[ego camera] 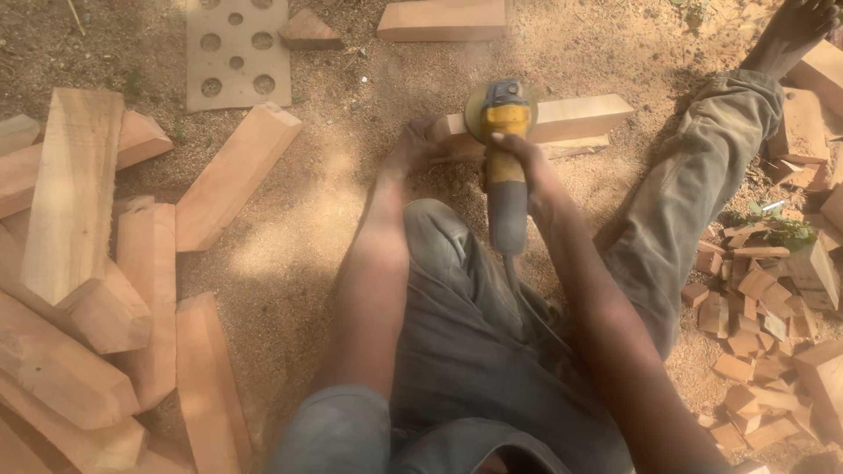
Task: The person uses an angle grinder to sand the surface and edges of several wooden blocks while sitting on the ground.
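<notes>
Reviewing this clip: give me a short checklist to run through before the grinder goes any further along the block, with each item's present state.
1. Right hand gripping the yellow angle grinder: ok.
2. Left hand steadying the wooden block: ok.
3. Left fingers clear of the disc: cannot tell, dust hides them.
4. Cord clear of the disc, trailing back over the lap: ok.
5. Bare foot away from the grinder: ok.

Wooden block [562, 118]: pale, matt, sawn-smooth wood. Angle grinder [505, 167]: yellow and grey plastic body, dusty. Ground [316, 228]: rough, loose sawdust.
</notes>
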